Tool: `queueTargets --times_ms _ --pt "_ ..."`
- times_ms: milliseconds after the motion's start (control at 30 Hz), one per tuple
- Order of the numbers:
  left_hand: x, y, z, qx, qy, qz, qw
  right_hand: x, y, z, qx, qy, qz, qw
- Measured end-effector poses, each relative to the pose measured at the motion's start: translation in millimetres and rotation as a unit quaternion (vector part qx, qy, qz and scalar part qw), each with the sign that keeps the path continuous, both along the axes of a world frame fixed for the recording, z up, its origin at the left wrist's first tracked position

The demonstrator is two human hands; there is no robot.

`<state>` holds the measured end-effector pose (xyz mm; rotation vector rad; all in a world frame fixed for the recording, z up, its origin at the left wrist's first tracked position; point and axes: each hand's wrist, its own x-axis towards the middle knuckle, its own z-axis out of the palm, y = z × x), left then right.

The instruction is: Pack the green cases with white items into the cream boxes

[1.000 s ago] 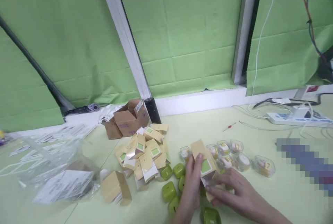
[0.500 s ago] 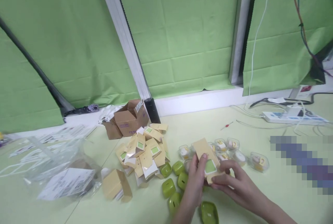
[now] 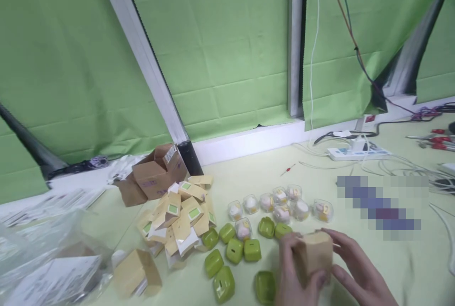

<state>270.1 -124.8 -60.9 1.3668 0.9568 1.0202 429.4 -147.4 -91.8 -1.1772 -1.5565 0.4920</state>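
A small tan cardboard box (image 3: 318,251), now folded into a three-dimensional shape, is between my hands at the lower right. My left hand (image 3: 296,273) is closed on its left side, the thumb across the lower front. My right hand (image 3: 355,268) is at the right side, its forefinger curled over the top edge and its thumb near the lower right corner. Just left of my hands lies an open green plastic case (image 3: 265,287), and several more green cases (image 3: 234,250) are grouped beyond it. Farther back are several clear plastic packs (image 3: 283,212) with white and yellow contents.
A pile of tan cardboard boxes (image 3: 183,216) with green labels lies left of the cases. Behind it are a brown carton (image 3: 152,175) and a black cylinder (image 3: 191,158). Clear plastic bags (image 3: 42,239) lie at far left. A power strip (image 3: 359,153) with cables is at back right.
The box was flat with its green label showing; now it is opened out and turned, the label out of sight. My hands moved right and down in view as the camera turned right.
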Motion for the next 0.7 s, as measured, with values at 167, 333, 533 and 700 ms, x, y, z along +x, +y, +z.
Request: queueTargets --times_ms 167,333,533,700 --pt "7 -14 -34.8 0.008 0.032 0.032 0.999 -3 -8 -17.7 -0.063 0.005 -0.020 0.998" --pt "6 -16 -49.5 0.024 0.043 0.028 0.998 -10 2 -7.7 -0.077 0.086 -0.062 0.991" --pt "4 -15 -55.0 0.023 0.079 0.002 0.997 -21 9 14.2 -0.170 0.158 -0.014 0.972" --pt "4 -16 -52.3 0.022 0.120 -0.014 0.992 -22 7 18.8 -0.172 0.168 -0.036 0.970"
